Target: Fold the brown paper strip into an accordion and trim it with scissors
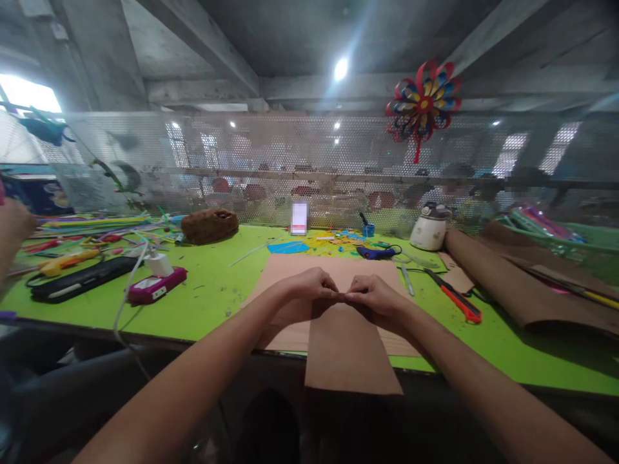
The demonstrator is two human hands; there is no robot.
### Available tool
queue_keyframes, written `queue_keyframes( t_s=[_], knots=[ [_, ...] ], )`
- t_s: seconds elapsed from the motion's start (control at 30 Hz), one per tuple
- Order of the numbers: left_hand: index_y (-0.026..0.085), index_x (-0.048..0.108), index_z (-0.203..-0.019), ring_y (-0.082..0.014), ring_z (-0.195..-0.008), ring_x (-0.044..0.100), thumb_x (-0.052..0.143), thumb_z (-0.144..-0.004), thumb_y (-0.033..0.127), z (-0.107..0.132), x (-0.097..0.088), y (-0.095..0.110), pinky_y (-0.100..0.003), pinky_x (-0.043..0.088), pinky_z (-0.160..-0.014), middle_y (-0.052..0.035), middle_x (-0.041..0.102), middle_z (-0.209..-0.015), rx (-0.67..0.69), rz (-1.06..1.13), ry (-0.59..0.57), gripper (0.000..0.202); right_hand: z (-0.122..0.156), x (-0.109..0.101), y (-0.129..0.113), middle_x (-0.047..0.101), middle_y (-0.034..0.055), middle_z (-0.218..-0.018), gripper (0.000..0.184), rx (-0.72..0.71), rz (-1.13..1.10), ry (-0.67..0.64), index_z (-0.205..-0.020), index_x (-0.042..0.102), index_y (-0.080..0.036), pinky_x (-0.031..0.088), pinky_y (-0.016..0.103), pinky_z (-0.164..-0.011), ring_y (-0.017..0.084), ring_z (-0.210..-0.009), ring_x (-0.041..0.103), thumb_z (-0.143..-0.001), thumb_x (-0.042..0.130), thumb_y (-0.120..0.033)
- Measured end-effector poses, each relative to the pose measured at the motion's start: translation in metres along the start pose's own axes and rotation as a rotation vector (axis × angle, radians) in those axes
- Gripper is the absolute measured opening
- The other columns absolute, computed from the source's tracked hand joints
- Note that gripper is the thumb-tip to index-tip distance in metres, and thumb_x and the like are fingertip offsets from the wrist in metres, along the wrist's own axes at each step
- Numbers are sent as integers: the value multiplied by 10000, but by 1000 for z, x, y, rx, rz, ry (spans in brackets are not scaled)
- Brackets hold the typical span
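Note:
Both hands meet over the middle of the table's near side, at the top edge of a strip of brown paper (345, 351). My left hand (313, 284) is closed, its thumb and fingers pinching the strip's edge. Close beside it, my right hand (374, 295) pinches the same edge from the other side. From the fingers the strip slopes down towards me, and its lower end hangs past the table edge. Beneath lies a larger light-brown sheet (285, 267), flat on the green tabletop. The fingertips partly hide the pinched edge.
A red utility knife (459, 300), a pen (407, 280) and a blue glue gun (377, 252) lie right of the sheet. Rolled brown paper (488, 277) is farther right. Leftward are a magenta power strip (157, 285), a black case (84, 278) and another person's hand (14, 225).

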State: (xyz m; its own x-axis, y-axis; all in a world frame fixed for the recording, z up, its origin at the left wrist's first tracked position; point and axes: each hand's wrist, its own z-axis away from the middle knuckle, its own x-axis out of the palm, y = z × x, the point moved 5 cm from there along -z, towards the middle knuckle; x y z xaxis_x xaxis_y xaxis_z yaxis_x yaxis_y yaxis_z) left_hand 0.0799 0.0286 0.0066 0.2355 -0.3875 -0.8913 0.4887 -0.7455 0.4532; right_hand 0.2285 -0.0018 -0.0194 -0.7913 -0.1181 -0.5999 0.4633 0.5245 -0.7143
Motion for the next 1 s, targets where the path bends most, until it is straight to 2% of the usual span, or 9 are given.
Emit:
queue_keyframes(
  t_s=[0.2,0.37,0.53,0.8,1.0],
  knots=[
    [129,724,-885,-113,-630,514,595,-757,250,-2,5,-5,-189,363,-573,-40,665,-744,-39,-22,96,218,-2,6,-21,619,59,-756,240,-143,218,-77,-862,729,-178,406,265,-650,166,-719,550,-828,569,-354],
    [113,722,-860,-118,-649,519,584,-773,222,1,9,-4,-201,361,-572,-47,645,-736,-15,39,182,197,-4,8,-32,597,62,-729,198,-202,384,-34,-803,733,-173,398,257,-636,164,-718,541,-839,568,-276],
    [121,705,-880,-112,-640,512,581,-775,232,9,7,3,-212,361,-578,-48,639,-744,33,18,199,196,-4,9,-30,574,45,-679,177,-178,352,-26,-746,729,-156,392,241,-583,137,-632,530,-821,582,-222],
    [108,684,-811,-116,-630,520,608,-750,254,12,8,-5,-218,364,-560,-53,628,-725,3,55,216,175,0,8,-33,554,34,-663,214,-149,361,-52,-787,743,-185,357,238,-549,126,-597,506,-834,559,-286],
    [100,654,-771,-108,-586,496,609,-724,266,16,5,-3,-209,343,-516,-21,593,-662,-36,109,212,178,2,5,-29,575,34,-672,172,-134,358,-27,-759,721,-163,368,242,-576,136,-627,527,-803,590,-265]
  ],
)
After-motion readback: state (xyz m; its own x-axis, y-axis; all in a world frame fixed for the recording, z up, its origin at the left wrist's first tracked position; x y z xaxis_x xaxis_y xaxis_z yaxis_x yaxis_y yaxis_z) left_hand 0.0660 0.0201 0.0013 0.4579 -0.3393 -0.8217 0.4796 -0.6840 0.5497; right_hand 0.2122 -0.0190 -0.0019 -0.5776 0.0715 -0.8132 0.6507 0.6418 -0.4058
